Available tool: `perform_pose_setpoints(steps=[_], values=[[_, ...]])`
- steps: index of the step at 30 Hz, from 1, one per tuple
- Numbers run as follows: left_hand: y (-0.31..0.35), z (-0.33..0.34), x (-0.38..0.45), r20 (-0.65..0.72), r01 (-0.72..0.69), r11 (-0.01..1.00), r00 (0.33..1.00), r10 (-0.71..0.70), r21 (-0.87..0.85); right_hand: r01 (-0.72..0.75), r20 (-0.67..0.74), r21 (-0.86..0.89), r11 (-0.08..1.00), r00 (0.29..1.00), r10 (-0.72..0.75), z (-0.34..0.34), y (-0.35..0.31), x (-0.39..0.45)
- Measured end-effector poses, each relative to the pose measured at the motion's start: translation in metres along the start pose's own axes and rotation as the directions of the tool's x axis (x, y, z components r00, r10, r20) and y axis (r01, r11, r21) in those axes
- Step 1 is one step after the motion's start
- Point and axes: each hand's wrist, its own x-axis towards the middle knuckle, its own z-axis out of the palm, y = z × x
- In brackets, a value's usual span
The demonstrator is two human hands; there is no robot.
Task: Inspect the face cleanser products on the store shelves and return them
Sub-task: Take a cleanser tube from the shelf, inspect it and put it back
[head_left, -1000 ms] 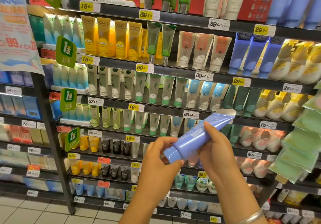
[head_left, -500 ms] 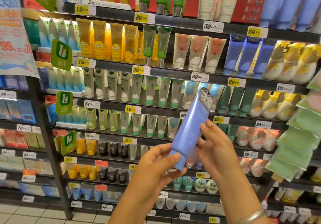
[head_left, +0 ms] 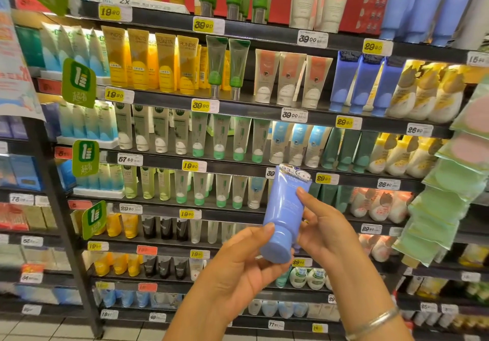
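The blue cleanser tube point(head_left: 284, 213) stands nearly upright before the shelves point(head_left: 264, 164) — cap down (crimped top printed "93") — gripped by 2 hands: left hand point(head_left: 238, 266) at the cap, right hand point(head_left: 325, 230) pinching its body.

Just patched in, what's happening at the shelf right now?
A person stands at a store shelf of face cleansers, holding one blue tube in both hands, cap end down and roughly upright. The left hand has its grip near the cap; the right hand pinches the tube's body from the side. Matching blue tubes stand two shelves higher on the right. The tube is not yet back on a shelf.
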Motion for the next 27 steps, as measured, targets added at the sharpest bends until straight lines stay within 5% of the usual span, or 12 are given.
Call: perform_pose_setpoints(steps=[7,14,27], values=[[-0.011,0.000,0.014,0.021,0.028,0.999,0.999,-0.028,0.032,0.038,-0.051,0.015,0.999,0.998,-0.037,-0.017,-0.006,0.004],[-0.011,0.011,0.040,0.086,0.035,0.958,0.994,-0.062,0.284,0.066,-0.060,0.017,0.998,0.996,-0.065,-0.037,-0.021,0.015],[-0.033,0.054,0.136,0.156,-0.211,0.768,0.977,0.145,0.605,0.434,0.118,-0.393,0.810,0.898,-0.424,-0.089,-0.087,0.051]])
